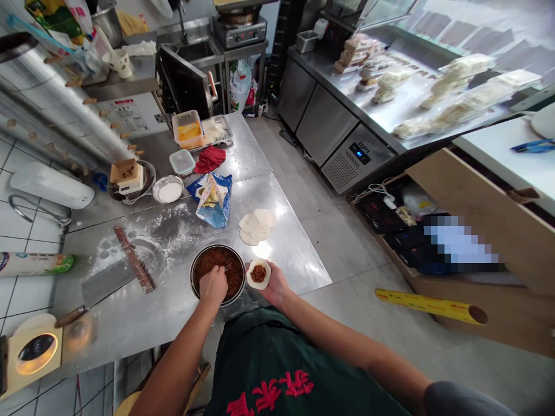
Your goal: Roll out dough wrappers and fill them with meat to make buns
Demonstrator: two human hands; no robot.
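My left hand (pixel 214 286) is closed and reaches into a round metal bowl (pixel 193 294) of dark reddish-brown filling (pixel 234 283). A thin sliver by its fingertips may be a utensil, but I cannot make out what the fingers hold. On my right hand (pixel 276 287) rests a round dough wrapper (pixel 255 284), cupped by the fingers, with a mound of filling (pixel 259 273) in its middle. This hand is just right of the bowl, near the table's front edge. Beyond it, several pale wrappers (pixel 258 226) lie overlapping on the steel table (pixel 286 254).
A blue bag (pixel 219 214), a bowl of white powder (pixel 168 189), a red cloth (pixel 210 159) and a tub (pixel 188 130) stand farther back. Left are a rolling pin (pixel 133 259) and a broad blade with a wooden handle (pixel 71 316). A yellow tube (pixel 429 305) juts out at right.
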